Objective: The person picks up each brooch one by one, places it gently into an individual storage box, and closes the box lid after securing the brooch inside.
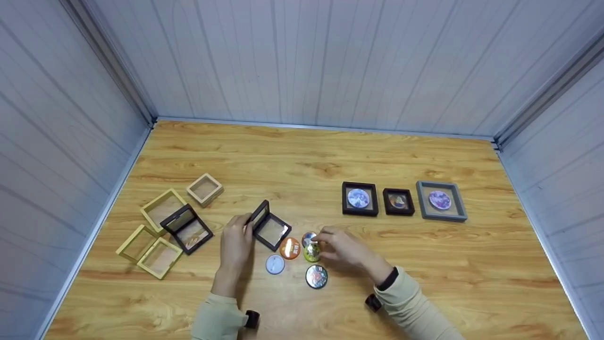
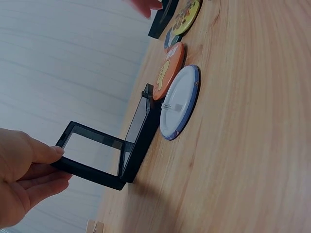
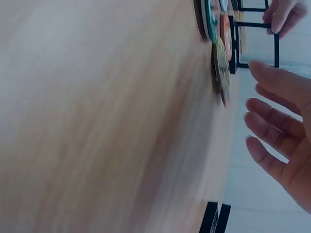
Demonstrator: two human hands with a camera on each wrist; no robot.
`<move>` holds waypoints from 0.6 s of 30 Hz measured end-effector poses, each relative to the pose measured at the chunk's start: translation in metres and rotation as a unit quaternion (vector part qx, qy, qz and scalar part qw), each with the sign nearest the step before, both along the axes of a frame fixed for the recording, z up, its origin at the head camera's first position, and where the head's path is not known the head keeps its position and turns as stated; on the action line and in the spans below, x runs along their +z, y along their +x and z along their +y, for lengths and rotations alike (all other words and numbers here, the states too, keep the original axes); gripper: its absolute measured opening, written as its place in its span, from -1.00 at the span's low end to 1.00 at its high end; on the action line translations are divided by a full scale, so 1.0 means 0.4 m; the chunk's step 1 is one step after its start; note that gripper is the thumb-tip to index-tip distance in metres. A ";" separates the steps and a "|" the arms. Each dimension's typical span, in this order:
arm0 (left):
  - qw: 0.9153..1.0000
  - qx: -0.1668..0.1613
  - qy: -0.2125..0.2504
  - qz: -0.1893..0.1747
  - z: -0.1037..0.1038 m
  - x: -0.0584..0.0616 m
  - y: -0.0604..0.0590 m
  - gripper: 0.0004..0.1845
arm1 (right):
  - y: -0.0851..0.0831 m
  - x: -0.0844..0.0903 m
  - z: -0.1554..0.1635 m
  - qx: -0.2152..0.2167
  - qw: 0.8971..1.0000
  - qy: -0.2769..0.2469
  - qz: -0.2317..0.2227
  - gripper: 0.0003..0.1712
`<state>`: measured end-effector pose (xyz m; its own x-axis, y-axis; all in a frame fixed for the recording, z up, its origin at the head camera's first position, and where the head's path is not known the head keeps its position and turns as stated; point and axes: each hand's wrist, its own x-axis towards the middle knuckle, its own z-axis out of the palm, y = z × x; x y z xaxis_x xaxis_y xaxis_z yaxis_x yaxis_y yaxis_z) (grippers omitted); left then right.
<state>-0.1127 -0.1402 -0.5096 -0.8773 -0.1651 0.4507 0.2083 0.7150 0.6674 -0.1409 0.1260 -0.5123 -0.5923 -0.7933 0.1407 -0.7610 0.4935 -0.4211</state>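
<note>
My left hand (image 1: 236, 241) pinches the raised lid of a black hinged display case (image 1: 272, 231), thumb on one side and fingers on the other in the left wrist view. The case's base rests on the table. Over the button badges hovers my right hand (image 3: 286, 126), fingers parted and nothing between them. Below its fingertips lie a yellow badge (image 1: 312, 253) and a partly covered blue-toned badge (image 1: 308, 238). An orange badge (image 1: 289, 248) sits against the case's corner. Nearer me are a badge lying pin-side up (image 1: 275, 264) and a dark-rimmed badge (image 1: 316, 276).
To the right stand two dark framed cases (image 1: 359, 211) (image 1: 398, 211) and a grey one (image 1: 442, 217), each holding a round badge. At left are another opened black case (image 1: 187, 230), yellow frames (image 1: 159, 258) and a small pale wooden frame (image 1: 205, 189). Panel walls (image 1: 302, 61) enclose the table.
</note>
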 end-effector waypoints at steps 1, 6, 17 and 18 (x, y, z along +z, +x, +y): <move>1.000 0.000 0.001 -0.001 0.000 0.001 0.000 -0.81 | 0.001 -0.001 -0.005 0.001 1.000 0.005 -0.002 -0.60; 1.000 -0.002 0.001 -0.003 0.000 0.001 0.000 -0.81 | 0.007 -0.003 -0.025 -0.006 0.999 0.035 -0.026 -0.59; 1.000 -0.005 0.001 0.002 0.001 0.002 0.003 -0.82 | 0.017 -0.010 -0.055 -0.028 0.998 0.054 -0.001 -0.53; 1.000 -0.005 0.002 0.000 0.001 0.002 0.002 -0.82 | 0.018 -0.010 -0.058 -0.031 0.998 0.057 0.001 -0.53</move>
<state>-0.1117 -0.1400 -0.5087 -0.8785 -0.1586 0.4506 0.2155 0.7102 0.6702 -0.1337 0.1030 -0.5165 -0.6403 -0.7663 0.0532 -0.7283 0.5836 -0.3591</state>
